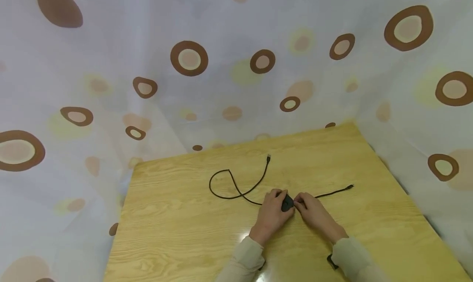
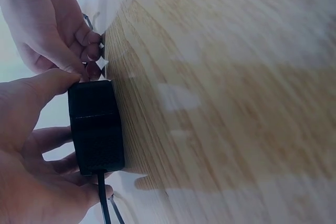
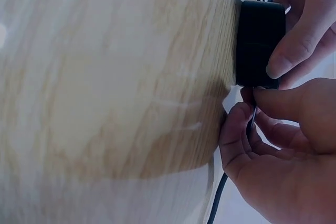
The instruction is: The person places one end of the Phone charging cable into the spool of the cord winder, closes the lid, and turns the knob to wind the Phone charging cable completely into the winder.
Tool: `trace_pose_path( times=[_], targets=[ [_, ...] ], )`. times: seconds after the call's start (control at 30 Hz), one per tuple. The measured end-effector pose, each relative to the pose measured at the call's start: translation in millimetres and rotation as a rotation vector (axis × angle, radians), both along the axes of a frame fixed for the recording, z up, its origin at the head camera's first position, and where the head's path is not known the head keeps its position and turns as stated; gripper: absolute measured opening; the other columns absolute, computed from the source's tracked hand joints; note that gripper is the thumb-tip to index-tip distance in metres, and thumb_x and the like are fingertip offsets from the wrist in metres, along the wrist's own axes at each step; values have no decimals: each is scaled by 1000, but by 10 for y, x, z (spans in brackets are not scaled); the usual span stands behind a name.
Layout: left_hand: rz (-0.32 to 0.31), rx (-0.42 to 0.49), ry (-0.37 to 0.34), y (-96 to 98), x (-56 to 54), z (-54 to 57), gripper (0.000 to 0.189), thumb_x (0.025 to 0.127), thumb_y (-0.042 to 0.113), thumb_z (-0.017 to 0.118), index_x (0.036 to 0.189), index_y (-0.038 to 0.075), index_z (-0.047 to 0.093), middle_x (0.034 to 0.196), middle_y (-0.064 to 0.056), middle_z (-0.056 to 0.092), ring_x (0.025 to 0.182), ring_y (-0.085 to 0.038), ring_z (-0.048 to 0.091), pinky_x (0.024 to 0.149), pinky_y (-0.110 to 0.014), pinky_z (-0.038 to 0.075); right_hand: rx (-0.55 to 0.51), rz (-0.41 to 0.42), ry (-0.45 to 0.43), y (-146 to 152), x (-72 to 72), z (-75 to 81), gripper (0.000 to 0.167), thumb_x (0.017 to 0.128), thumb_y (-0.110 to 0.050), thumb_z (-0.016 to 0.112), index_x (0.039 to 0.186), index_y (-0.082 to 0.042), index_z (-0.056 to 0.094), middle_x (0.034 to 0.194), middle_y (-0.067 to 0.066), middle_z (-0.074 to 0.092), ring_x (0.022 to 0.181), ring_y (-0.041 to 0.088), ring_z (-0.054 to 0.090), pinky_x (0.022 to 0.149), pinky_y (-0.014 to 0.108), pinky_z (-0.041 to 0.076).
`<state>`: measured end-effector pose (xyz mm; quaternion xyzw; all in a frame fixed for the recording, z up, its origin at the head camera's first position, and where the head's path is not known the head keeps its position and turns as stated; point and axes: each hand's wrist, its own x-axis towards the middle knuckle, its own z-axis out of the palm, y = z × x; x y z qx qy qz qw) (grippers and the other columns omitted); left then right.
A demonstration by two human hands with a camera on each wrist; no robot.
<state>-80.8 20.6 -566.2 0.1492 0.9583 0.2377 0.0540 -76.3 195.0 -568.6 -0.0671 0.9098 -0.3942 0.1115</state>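
In the head view, a small black box sits on a wooden table, between a person's two hands. The left hand is on the left side of the box, its fingers and thumb bent around it. The right hand is just right of the box, fingers drawn together close to its edge. A looped cable lies left of the box, crossing itself and ending in a metal-tipped plug behind the box. A straight cable shows right of the box beyond the right hand, with a dark plug at its end. Pale sleeves cover both forearms, in front of the box, and a spotted sheet hangs behind it. In the left wrist view, the left hand's thumb touches one end of the box while other fingers lie behind it, partly hidden; the looped cable leaves the opposite end. In the right wrist view, the right hand's thumb and curled forefinger pinch the straight cable right beside the box, and the left hand's thumb presses on the box's side.
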Motion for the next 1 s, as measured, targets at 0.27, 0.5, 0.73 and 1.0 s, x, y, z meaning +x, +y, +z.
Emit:
trace_pose_path(
  times=[0.27, 0.5, 0.73, 1.0],
  targets=[
    [8, -16, 35, -36, 8, -19, 54, 100, 39, 71, 150, 20, 61, 146, -2, 61, 135, -22, 61, 116, -40, 50, 9, -34, 13, -50, -6, -34, 12, 107, -13, 61, 106, -5, 69, 102, 7, 73, 88, 15, 65, 77, 36, 52],
    [1, -24, 62, -49, -28, -32, 53, 100, 40, 71, 149, 21, 62, 144, -1, 63, 132, -20, 62, 113, -37, 52, 34, -54, 29, -18, -55, -46, 12, 106, -14, 62, 103, -7, 71, 100, 6, 75, 89, 16, 66, 77, 35, 52],
    [-5, -2, 49, -16, 5, -61, 55, 99, 42, 72, 150, 24, 61, 144, 1, 62, 124, -20, 63, 88, -26, 59, 59, -71, 7, 177, -7, -24, 14, 106, -14, 62, 103, -6, 73, 100, 7, 75, 86, 16, 65, 74, 34, 50],
    [43, -20, 18, -52, -19, -109, 56, 100, 45, 71, 152, 30, 58, 146, 5, 60, 128, -16, 60, 89, -27, 59, 99, -106, 23, 337, -3, -40, 15, 105, -12, 63, 105, -1, 73, 102, 13, 75, 92, 23, 69, 78, 40, 54]
  ],
)
